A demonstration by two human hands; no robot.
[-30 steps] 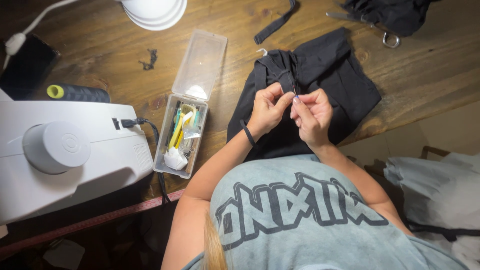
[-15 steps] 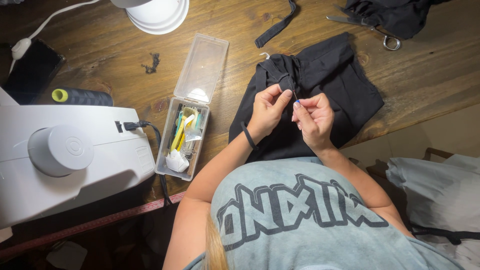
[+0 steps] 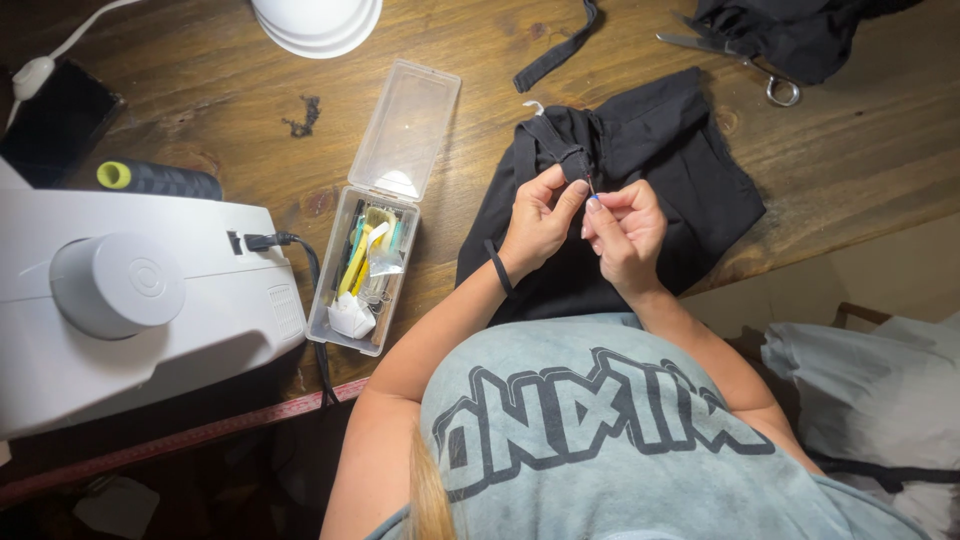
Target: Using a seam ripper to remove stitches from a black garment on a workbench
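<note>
A black garment (image 3: 660, 150) lies bunched on the wooden table (image 3: 200, 90) in front of me. My left hand (image 3: 538, 222), with a black band on its wrist, pinches a folded strap edge of the garment at its upper left. My right hand (image 3: 628, 232) is close beside it, fingertips almost touching the left ones. It holds a thin needle (image 3: 591, 185) at the same spot on the fabric. Both hands are raised a little above the cloth.
A white sewing machine (image 3: 130, 300) fills the left, with a dark thread spool (image 3: 160, 178) behind it. An open clear box of sewing bits (image 3: 358, 290) lies between machine and garment. Scissors (image 3: 745, 65), a loose black strap (image 3: 555, 55) and more black fabric (image 3: 790, 30) lie at the back.
Both hands stay on the same fold of the garment, with only small finger movements. The fingertips have drawn closer together around the needle.
</note>
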